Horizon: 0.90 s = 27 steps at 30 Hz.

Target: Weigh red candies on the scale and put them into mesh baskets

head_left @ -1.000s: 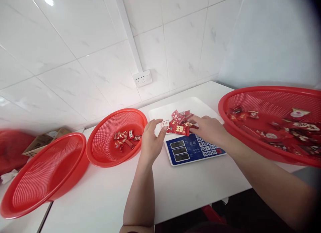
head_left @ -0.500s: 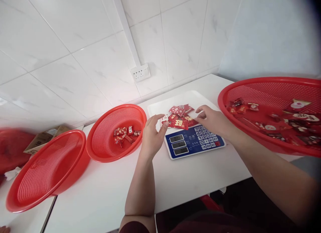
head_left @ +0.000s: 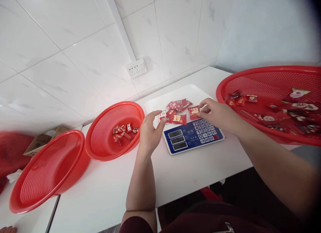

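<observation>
My left hand (head_left: 150, 132) has its thumb and fingers closed on a small white-and-red candy packet (head_left: 162, 115) at the near left of the scale's white pan (head_left: 154, 105). At the near right of the pan, my right hand (head_left: 213, 112) pinches the edge of a red candy packet (head_left: 193, 112) with gold lettering. Between my hands lie several more red packets (head_left: 177, 118), some with white dots (head_left: 175, 105). The digital scale's blue panel (head_left: 194, 137) faces me, with three displays on the left and a keypad on the right.
A large red basket (head_left: 265, 71) of wrapped sweets stands at the right. To the left is a smaller red basket (head_left: 95, 139) with several sweets, then another red basket (head_left: 37, 179). A cardboard box (head_left: 41, 141) sits behind. A wall socket (head_left: 136, 68) is above the table.
My right hand has drawn the red packet rightward, apart from the others on the pan. The left hand stays at the white-and-red packet. The view has shifted slightly.
</observation>
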Each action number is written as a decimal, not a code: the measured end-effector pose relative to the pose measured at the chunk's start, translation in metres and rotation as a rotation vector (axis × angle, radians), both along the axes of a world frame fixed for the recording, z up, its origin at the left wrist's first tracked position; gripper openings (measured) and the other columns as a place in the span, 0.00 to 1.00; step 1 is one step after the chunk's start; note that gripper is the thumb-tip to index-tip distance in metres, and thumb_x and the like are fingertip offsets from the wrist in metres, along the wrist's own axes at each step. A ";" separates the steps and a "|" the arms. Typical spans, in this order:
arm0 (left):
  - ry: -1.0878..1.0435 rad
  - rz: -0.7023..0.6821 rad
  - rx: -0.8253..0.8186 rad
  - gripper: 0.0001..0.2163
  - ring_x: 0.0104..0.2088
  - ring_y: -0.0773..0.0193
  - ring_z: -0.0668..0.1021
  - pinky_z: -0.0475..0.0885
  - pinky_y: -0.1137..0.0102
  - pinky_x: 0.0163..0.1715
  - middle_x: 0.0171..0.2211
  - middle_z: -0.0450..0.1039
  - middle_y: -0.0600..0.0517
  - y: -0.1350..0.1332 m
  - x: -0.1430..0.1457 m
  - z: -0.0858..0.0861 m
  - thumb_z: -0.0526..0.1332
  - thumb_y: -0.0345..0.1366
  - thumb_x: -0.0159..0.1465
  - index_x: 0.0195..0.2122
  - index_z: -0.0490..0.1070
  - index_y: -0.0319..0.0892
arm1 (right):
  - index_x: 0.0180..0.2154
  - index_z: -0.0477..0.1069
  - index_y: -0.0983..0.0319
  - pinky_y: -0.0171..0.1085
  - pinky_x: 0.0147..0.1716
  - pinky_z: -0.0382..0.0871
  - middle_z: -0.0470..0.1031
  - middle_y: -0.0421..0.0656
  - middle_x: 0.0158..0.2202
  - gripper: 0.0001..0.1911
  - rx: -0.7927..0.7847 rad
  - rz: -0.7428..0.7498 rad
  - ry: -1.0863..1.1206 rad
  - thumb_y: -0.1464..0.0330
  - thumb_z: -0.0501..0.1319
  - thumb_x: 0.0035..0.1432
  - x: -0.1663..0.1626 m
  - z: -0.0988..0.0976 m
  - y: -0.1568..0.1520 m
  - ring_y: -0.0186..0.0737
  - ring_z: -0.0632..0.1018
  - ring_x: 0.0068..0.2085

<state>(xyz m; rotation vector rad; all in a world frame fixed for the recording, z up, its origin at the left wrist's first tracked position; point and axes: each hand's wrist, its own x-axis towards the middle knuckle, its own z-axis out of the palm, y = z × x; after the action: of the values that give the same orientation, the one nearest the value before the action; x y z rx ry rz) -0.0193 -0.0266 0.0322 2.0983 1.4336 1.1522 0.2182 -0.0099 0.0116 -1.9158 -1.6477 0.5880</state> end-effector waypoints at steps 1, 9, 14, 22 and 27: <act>-0.006 0.004 0.000 0.12 0.52 0.61 0.72 0.66 0.65 0.51 0.49 0.73 0.49 0.000 0.000 0.000 0.57 0.40 0.64 0.47 0.69 0.44 | 0.36 0.65 0.58 0.34 0.28 0.61 0.76 0.40 0.34 0.09 0.010 -0.022 0.020 0.65 0.60 0.53 0.003 0.003 -0.006 0.38 0.75 0.34; -0.152 0.057 0.023 0.08 0.48 0.63 0.74 0.68 0.66 0.49 0.44 0.75 0.50 -0.002 0.001 0.002 0.57 0.38 0.63 0.42 0.71 0.43 | 0.32 0.65 0.59 0.37 0.33 0.66 0.72 0.42 0.32 0.14 0.135 0.130 0.297 0.55 0.60 0.50 0.021 -0.025 -0.064 0.39 0.73 0.34; -0.076 0.049 0.003 0.06 0.39 0.64 0.77 0.71 0.69 0.41 0.38 0.76 0.51 -0.003 0.004 0.000 0.57 0.35 0.63 0.39 0.71 0.44 | 0.30 0.65 0.60 0.35 0.34 0.66 0.70 0.40 0.29 0.13 -0.156 0.459 0.443 0.56 0.58 0.54 0.012 -0.077 -0.103 0.37 0.71 0.32; 0.314 -0.058 0.075 0.15 0.46 0.61 0.71 0.68 0.65 0.46 0.41 0.71 0.49 0.005 0.027 -0.026 0.52 0.23 0.60 0.40 0.74 0.45 | 0.30 0.65 0.60 0.34 0.32 0.65 0.70 0.40 0.29 0.13 -0.190 0.479 0.536 0.57 0.56 0.57 0.002 -0.117 -0.116 0.36 0.69 0.31; 0.525 -0.115 0.111 0.14 0.59 0.54 0.61 0.61 0.56 0.55 0.53 0.65 0.47 0.012 0.040 -0.035 0.53 0.25 0.61 0.42 0.74 0.46 | 0.30 0.66 0.60 0.34 0.32 0.66 0.71 0.40 0.28 0.13 -0.181 0.503 0.585 0.57 0.56 0.56 0.005 -0.112 -0.113 0.36 0.70 0.31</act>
<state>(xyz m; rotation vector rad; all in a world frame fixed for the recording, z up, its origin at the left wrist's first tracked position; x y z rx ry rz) 0.0203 -0.0150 -0.0031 2.6569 1.4518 0.6740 0.2227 -0.1230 -0.1003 -1.2378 -1.6979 1.3859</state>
